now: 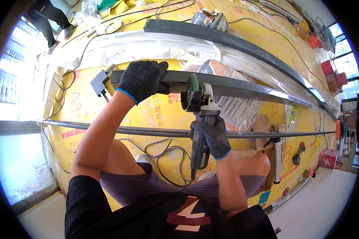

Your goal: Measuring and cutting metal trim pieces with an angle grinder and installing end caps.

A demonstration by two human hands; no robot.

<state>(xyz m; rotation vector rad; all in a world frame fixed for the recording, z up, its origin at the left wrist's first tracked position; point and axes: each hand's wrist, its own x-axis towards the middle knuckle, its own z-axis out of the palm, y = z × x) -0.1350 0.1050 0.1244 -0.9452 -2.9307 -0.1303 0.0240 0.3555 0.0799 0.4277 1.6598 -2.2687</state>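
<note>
My left hand (pixel 141 81), in a black knit glove with a blue cuff, is closed around a dark grey metal profile (pixel 251 89) close to its left end. My right hand (pixel 214 138), gloved the same way, wraps the body of an angle grinder (pixel 199 153). The grinder's green disc (pixel 193 83) stands edge-on over the profile, just right of my left hand. Whether the disc touches the metal I cannot tell. A black cord (pixel 175 151) loops on the floor by the grinder's lower end.
A thin rail (pixel 159 132) crosses in front of my knees. Beyond the profile lie a printed bag (pixel 243 111) and a longer dark bar (pixel 235 42). A cordless tool (pixel 298 154) and a caulking gun (pixel 277 159) rest at right. Another person's legs (pixel 46 22) stand far left.
</note>
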